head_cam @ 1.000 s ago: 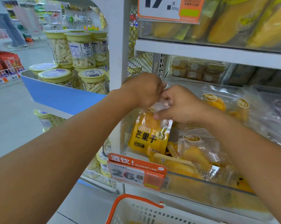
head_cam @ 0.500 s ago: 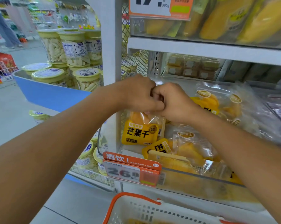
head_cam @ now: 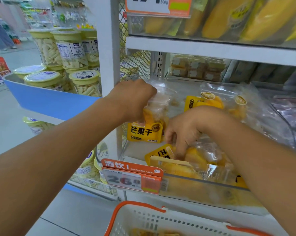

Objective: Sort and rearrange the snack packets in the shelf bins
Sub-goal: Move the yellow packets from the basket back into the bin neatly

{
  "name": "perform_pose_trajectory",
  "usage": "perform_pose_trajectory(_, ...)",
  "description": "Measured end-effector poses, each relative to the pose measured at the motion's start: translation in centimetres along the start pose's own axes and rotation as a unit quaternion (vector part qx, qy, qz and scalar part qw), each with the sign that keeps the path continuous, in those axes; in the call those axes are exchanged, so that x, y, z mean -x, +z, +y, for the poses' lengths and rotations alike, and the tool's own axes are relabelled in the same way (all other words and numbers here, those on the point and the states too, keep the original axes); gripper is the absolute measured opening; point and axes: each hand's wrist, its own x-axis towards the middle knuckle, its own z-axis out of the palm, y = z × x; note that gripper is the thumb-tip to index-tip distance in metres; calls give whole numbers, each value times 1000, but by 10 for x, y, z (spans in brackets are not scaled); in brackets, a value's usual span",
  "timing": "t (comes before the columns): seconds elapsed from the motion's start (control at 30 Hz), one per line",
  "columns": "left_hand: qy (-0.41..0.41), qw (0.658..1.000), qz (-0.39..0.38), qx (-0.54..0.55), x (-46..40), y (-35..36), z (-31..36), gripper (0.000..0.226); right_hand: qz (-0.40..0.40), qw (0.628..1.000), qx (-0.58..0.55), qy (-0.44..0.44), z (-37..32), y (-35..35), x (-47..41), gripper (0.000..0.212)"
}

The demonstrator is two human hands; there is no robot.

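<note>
Yellow mango packet (head_cam: 146,132) with a clear top hangs upright at the left end of the clear shelf bin (head_cam: 203,183), just behind the orange price tag (head_cam: 132,175) clipped to the bin's front edge. The left hand (head_cam: 133,99) grips this packet by its transparent upper part, fingers curled round the plastic. To the right of the tag and a little deeper in the bin, the right hand (head_cam: 184,132) reaches down with its fingers bent onto a second packet (head_cam: 183,159) lying flat; it seems to pinch the packet's upper edge, though the fingertips are partly hidden by the plastic. More clear packets (head_cam: 228,101) of yellow fruit lie further back in the bin, beyond both hands. Below the tag stands a white basket (head_cam: 160,222) with orange handles. Left of the tag, past the white shelf post (head_cam: 108,48), stacked jars (head_cam: 70,50) with pale green lids sit in a blue tray (head_cam: 47,101).
</note>
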Motion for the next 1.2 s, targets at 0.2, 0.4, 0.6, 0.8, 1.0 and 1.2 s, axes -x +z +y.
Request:
perform_pose_trajectory(0.2,15,1000,1,-3,3,-2,0,79,12,999,33,16,4,-3,15,55)
perform_pose_trajectory(0.4,37,999,-3,1,5,1,-1,84,39,997,-37,-46,36,2,59,36)
perform_pose_trajectory(0.6,69,987,-21,144,-2,9,-5,78,203,935,-264,-125,56,38,80,39)
perform_pose_trajectory(0.8,113,920,41,372,-1,5,-12,27,420,855,-241,-186,23,14,65,32)
perform_pose_trajectory(1.0,61,956,-134,255,25,-16,-1,49,472,776,-390,-149,4,43,38,47)
perform_pose_trajectory(1.2,-13,983,-21,183,46,3,20,9,289,854,-423,-88,30,69,44,30)
